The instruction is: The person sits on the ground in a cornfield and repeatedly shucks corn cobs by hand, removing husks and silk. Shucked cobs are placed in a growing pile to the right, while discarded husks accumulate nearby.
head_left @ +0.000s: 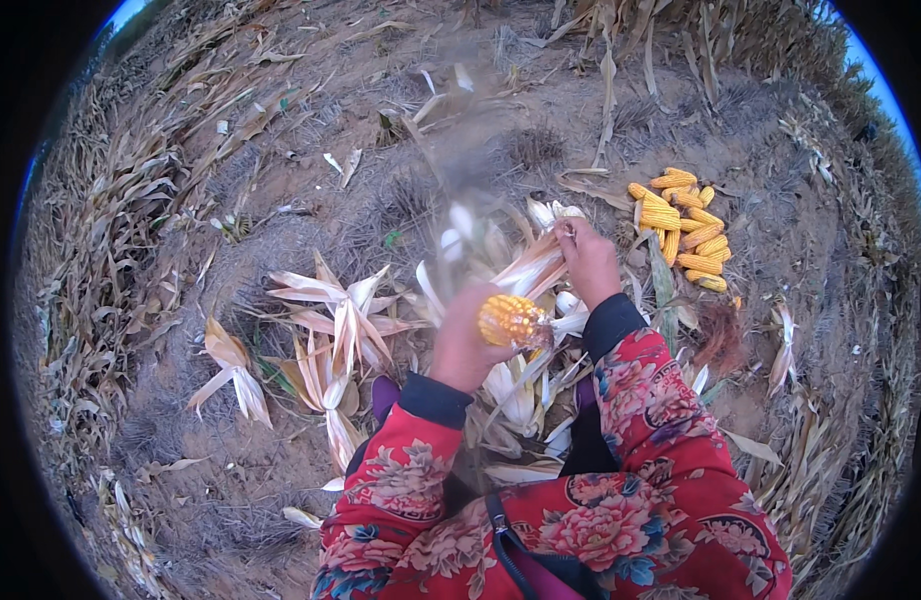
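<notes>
My left hand point(463, 340) is closed around a yellow corn cob point(509, 318), partly husked, with its kernels showing at the near end. My right hand point(589, 262) pinches pale, dry husk leaves point(526, 268) just beyond the cob, its fingertips at their upper end. Loose husks point(336, 305) lie spread to the left of my hands, and more point(511, 400) lie beneath them between my purple shoes.
A pile of several husked yellow cobs point(696, 240) lies on the dirt at the upper right. Dry stalks and leaves point(116, 220) run along the left, with more standing at the top right point(771, 45). A single husk point(236, 375) lies at the lower left.
</notes>
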A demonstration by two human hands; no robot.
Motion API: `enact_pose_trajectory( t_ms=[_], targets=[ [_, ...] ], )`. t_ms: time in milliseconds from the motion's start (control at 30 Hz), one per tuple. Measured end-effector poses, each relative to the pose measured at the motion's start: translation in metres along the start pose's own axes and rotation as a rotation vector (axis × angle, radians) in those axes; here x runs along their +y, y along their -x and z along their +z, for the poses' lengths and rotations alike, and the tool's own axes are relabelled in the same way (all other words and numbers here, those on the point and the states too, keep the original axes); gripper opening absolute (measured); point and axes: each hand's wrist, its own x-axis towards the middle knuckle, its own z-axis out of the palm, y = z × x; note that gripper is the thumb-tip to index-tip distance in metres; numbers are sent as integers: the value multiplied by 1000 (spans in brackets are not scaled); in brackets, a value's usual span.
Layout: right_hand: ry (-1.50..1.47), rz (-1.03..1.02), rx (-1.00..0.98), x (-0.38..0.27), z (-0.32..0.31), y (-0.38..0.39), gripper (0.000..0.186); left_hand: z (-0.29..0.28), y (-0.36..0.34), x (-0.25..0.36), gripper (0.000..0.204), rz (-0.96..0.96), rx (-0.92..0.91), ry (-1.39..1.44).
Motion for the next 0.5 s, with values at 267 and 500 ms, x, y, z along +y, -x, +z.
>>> enact_pose_trajectory(
  t_ms=[267, 500],
  targets=[
    [-8, 105, 26, 1, -15, -4, 22, 2, -1, 3, 63, -19, -14, 89],
    [-908, 572, 188, 13, -40, -22, 19, -19, 2, 8, 63, 10, 79, -230]
  ],
)
